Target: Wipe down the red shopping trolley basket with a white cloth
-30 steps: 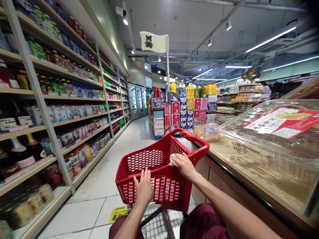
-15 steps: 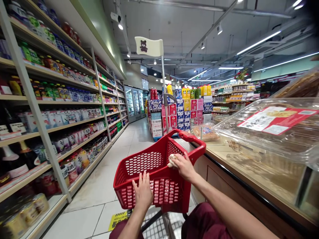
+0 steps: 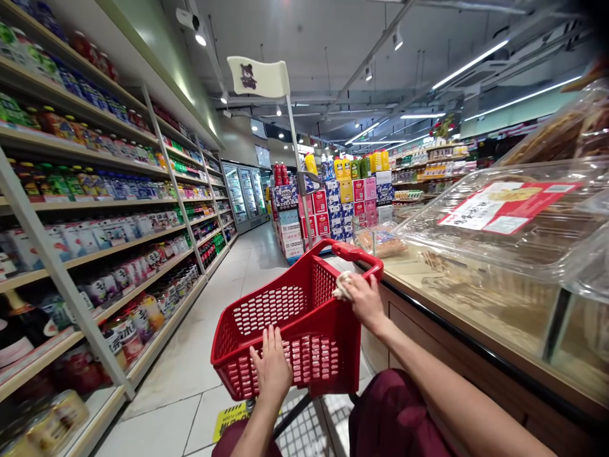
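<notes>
In front of me stands a red plastic shopping cart (image 3: 328, 346) with perforated basket walls. My left hand (image 3: 272, 368) lies on its near side wall, fingers stretched out and holding nothing. A crumpled off-white cloth (image 3: 341, 285) is gripped in my right hand (image 3: 366, 301), pressed against the top rim close to the cart's handle (image 3: 354, 252). Part of the cloth is hidden under the fingers. From the cart's far side rises a pole (image 3: 294, 136) bearing a cream flag (image 3: 259, 77) with a bear print.
Drink shelves (image 3: 109, 260) line the left side. On the right, a display counter (image 3: 457, 304) holds clear plastic food boxes (image 3: 504, 209). Stacked drink cartons (image 3: 333, 206) stand ahead, with glass-door fridges (image 3: 245, 193) behind. A yellow floor sign (image 3: 231, 419) lies below the cart.
My right hand has slid the cloth along the rim, closer to the handle end. The left hand stays on the near side wall. The view has turned slightly to the right.
</notes>
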{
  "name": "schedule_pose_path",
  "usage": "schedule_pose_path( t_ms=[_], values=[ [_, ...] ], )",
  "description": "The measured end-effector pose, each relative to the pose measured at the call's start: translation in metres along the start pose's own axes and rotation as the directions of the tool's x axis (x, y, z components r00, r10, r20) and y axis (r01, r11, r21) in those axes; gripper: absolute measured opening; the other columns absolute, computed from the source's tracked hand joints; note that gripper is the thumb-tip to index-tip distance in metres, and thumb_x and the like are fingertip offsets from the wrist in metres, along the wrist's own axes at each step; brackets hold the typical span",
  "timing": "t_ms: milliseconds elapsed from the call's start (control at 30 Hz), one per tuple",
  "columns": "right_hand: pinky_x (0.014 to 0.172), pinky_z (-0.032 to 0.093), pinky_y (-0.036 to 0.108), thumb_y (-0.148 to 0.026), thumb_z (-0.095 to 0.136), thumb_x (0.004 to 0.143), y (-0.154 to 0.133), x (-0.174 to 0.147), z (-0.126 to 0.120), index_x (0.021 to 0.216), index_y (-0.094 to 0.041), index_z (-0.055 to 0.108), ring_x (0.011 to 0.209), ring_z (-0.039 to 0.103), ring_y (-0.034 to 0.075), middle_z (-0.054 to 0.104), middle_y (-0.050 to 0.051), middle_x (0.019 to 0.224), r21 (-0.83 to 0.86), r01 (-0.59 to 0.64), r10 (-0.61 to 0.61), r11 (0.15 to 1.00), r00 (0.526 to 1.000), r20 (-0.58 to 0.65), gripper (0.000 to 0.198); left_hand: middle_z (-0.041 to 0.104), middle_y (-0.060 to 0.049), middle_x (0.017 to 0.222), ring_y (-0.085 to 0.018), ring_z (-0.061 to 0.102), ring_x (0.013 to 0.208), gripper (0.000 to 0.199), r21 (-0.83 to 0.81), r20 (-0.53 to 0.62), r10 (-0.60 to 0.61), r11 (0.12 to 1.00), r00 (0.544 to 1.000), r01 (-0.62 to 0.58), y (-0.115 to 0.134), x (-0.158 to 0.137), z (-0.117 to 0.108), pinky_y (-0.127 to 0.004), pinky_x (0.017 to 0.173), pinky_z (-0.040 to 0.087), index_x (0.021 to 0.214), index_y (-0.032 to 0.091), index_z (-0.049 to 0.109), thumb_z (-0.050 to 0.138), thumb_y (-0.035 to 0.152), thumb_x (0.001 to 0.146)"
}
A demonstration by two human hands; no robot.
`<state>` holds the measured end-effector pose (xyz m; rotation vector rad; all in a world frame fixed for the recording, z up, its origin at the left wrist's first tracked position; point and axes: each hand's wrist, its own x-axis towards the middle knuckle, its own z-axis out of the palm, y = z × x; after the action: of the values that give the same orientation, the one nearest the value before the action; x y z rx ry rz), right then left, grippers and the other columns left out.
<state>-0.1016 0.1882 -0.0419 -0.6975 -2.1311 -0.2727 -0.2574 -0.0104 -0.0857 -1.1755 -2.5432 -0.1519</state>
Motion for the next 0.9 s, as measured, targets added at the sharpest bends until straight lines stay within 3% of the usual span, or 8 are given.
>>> schedule_pose_path(
  t_ms=[67,200,267,467,600,700,800,900],
  values=[
    [0.101,0.017,0.051,-0.01,0.041,0.08,-0.003,-0.002,0.003,0.108,-0.022,0.061,0.117,0.042,0.026,0.052,0.01,0.125,-0.037,-0.038,0.035,0.999,0.998,-0.055,0.036,0.016,-0.007,0.146,-0.022,0.014,0.134,0.075,-0.01,-0.004,-0.016,1.0,1.0,0.016,0.001,0.0,0.0,-0.057,0.105,0.011,0.136,0.012,0.02,0.037,0.007,0.064],
    [0.103,0.019,0.043,-0.015,0.044,0.084,-0.044,-0.01,0.023,0.108,-0.029,0.06,0.116,0.044,0.02,0.053,0.002,0.125,0.024,0.157,-0.157,0.987,0.988,0.001,0.032,0.019,-0.007,0.146,-0.021,0.015,0.134,0.073,-0.009,-0.015,-0.001,1.0,1.0,0.001,-0.001,-0.001,0.0,-0.056,0.106,0.009,0.136,0.013,0.022,0.035,0.007,0.064],
    [0.104,0.017,0.043,-0.016,0.044,0.084,-0.047,-0.01,0.022,0.11,-0.03,0.058,0.115,0.045,0.019,0.052,0.001,0.126,0.054,0.196,-0.199,0.979,0.978,0.062,0.033,0.019,-0.006,0.146,-0.021,0.015,0.134,0.075,-0.009,-0.037,0.014,1.0,0.999,-0.014,-0.003,-0.002,0.002,-0.056,0.106,0.008,0.136,0.013,0.023,0.035,0.007,0.063],
    [0.104,0.01,0.05,-0.01,0.039,0.083,-0.014,-0.001,0.0,0.112,-0.021,0.059,0.121,0.039,0.024,0.047,0.009,0.13,-0.022,-0.084,0.086,0.996,0.993,0.078,0.037,0.02,-0.008,0.145,-0.023,0.015,0.134,0.073,-0.081,-0.093,-0.011,0.997,0.996,0.004,-0.001,-0.003,0.011,-0.057,0.106,0.006,0.136,0.014,0.024,0.038,0.008,0.065],
    [0.105,0.011,0.046,-0.016,0.037,0.085,-0.073,-0.008,0.019,0.118,-0.022,0.054,0.123,0.036,0.023,0.046,0.008,0.131,0.103,0.055,-0.077,0.993,0.974,0.215,0.038,0.028,-0.01,0.142,-0.023,0.021,0.133,0.069,-0.193,-0.119,-0.023,0.981,0.993,0.0,-0.002,-0.003,0.006,-0.06,0.105,0.005,0.134,0.016,0.028,0.036,0.004,0.066],
    [0.105,0.009,0.05,-0.023,0.041,0.083,-0.108,-0.008,0.022,0.128,-0.017,0.043,0.128,0.028,0.026,0.038,0.011,0.137,0.196,0.111,-0.168,0.974,0.936,0.309,0.045,0.03,-0.01,0.142,-0.02,0.022,0.132,0.061,-0.361,-0.246,0.031,0.925,0.969,-0.121,0.005,0.006,-0.005,-0.056,0.106,0.009,0.135,0.018,0.025,0.031,0.007,0.075],
    [0.104,0.006,0.054,-0.024,0.046,0.075,-0.096,-0.005,0.009,0.134,-0.014,0.032,0.131,0.019,0.029,0.032,0.012,0.14,0.265,0.146,-0.236,0.953,0.908,0.346,0.061,0.031,-0.009,0.142,-0.018,0.025,0.131,0.052,-0.534,-0.298,0.131,0.798,0.945,-0.279,0.027,0.023,-0.016,-0.051,0.106,0.017,0.135,0.023,0.023,0.028,0.018,0.084],
    [0.105,0.005,0.053,-0.018,0.043,0.071,-0.062,-0.005,-0.004,0.134,-0.011,0.032,0.131,0.021,0.026,0.036,0.011,0.138,0.264,0.151,-0.23,0.953,0.925,0.302,0.064,0.044,-0.006,0.134,-0.019,0.038,0.124,0.042,-0.63,-0.208,0.146,0.737,0.967,-0.247,0.056,0.038,-0.023,-0.055,0.103,0.022,0.129,0.028,0.035,0.03,0.028,0.086]
  ],
)
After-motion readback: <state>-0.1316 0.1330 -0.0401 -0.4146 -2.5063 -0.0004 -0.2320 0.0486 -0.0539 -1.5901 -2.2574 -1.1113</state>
